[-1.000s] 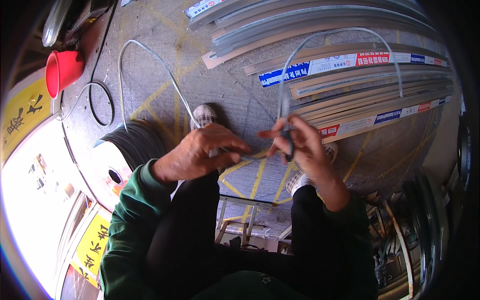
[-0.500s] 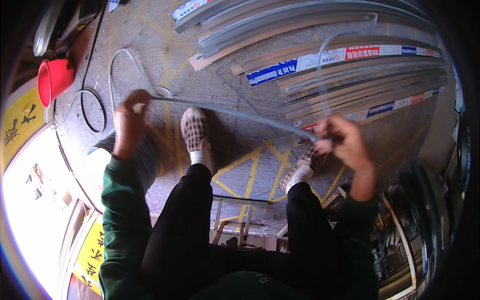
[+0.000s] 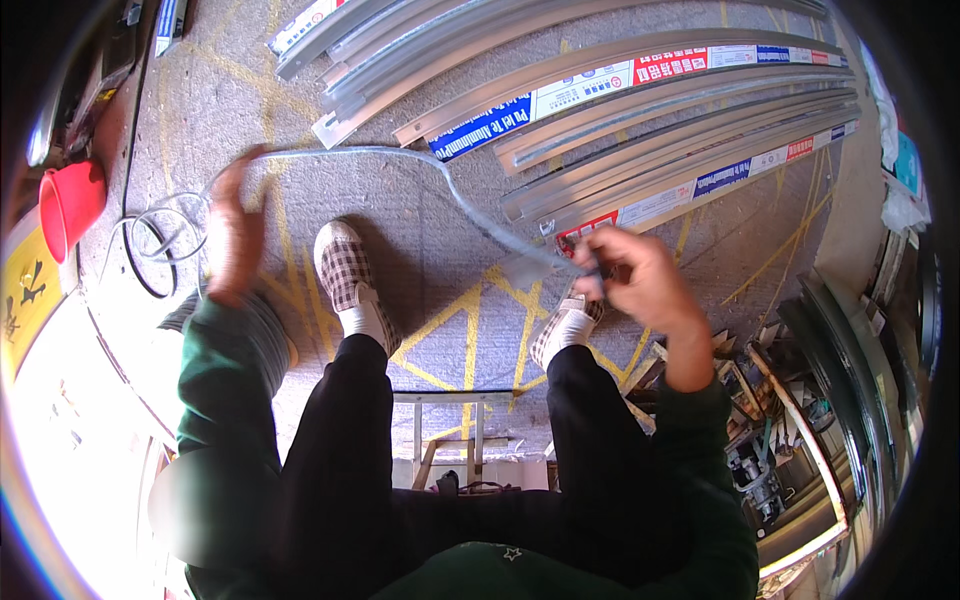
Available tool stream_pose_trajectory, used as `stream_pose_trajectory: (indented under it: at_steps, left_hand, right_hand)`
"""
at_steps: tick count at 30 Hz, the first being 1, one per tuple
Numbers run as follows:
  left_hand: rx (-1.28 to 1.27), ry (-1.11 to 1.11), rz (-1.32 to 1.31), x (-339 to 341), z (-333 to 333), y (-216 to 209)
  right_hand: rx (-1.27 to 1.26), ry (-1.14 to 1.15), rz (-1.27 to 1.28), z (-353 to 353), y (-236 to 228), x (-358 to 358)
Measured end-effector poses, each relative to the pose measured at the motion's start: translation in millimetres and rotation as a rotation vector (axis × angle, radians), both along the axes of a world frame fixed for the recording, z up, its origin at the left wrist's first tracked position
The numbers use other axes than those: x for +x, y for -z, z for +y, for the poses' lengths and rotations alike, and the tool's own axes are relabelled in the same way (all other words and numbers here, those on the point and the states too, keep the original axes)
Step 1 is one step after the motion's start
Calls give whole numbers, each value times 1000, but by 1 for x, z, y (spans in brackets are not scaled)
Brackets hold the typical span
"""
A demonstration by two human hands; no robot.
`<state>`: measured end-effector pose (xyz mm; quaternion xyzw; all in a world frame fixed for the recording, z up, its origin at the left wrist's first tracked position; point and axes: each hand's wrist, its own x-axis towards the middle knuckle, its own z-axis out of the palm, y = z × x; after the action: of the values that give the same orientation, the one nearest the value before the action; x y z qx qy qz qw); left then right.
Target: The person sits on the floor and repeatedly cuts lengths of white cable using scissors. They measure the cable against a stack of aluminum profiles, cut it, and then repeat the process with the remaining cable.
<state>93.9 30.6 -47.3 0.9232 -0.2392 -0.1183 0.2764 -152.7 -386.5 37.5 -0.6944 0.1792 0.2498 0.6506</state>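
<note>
A thin grey flexible strip (image 3: 462,196) bows up between my hands, slack, over the concrete floor. At its right end my right hand (image 3: 650,285) is closed on it, with a small dark object (image 3: 601,268) between the fingers that I cannot make out. My left hand (image 3: 236,240) is smeared by motion; the strip passes by its fingertips, and whether they grip it is unclear. Left of that hand, more of the strip hangs in loose loops (image 3: 165,222).
Long metal profiles (image 3: 420,75), some with printed film, lie across the floor ahead and to the right. A red bucket (image 3: 72,208) stands at the left. Near my knees is a metal frame (image 3: 450,397); a cluttered rack (image 3: 800,440) stands at the right.
The strip was straighter between my hands and now sags in a curve. Its blurred length above my right hand has gone. The loops beside my left hand have shifted left.
</note>
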Motion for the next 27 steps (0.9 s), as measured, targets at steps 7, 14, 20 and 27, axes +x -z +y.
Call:
stream_pose_trajectory:
  at_steps: [7,14,20,27]
  left_hand:
    - [-343,841,533,-112,-161,-36]
    - [-233,670,699,-91,-112,-24]
    - [62,777,584,-84,-101,-13]
    - [240,838,236,-86,-110,-8]
  right_hand:
    - [145,14,89,39,9,-4]
    - [183,88,182,-8,15,-28]
    - [164,159,182,-15,24,-37]
    - [15,170,147,-11,27,-37]
